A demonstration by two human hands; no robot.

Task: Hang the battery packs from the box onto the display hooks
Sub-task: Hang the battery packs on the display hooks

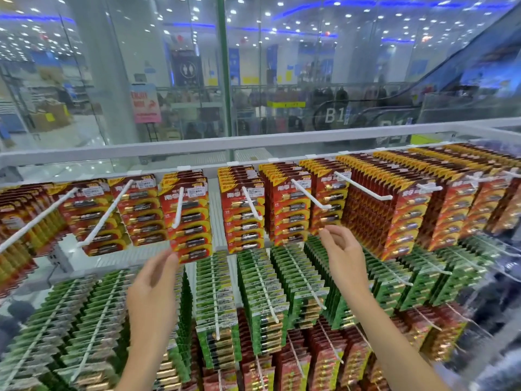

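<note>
Battery packs (194, 241) hang on hooks (178, 207) (row above row) before glass (169, 80).

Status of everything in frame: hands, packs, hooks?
Left hand: fingers straight, at lower corner of hung red pack.
Right hand: fingers curled near another pack's bottom edge; hold unclear.
Top hooks: part-filled, tips bare.
Green packs: hung, hooks nearly full.
Box: not in view.

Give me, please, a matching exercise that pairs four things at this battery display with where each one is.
Things: 1 red-and-yellow battery packs; 2 green battery packs; 3 left hand; 4 B1 sign.
Places: A behind the glass; B top row of hooks; C touching a hanging pack's lower corner; D second row down.
Pairs: 1-B, 2-D, 3-C, 4-A.
</note>
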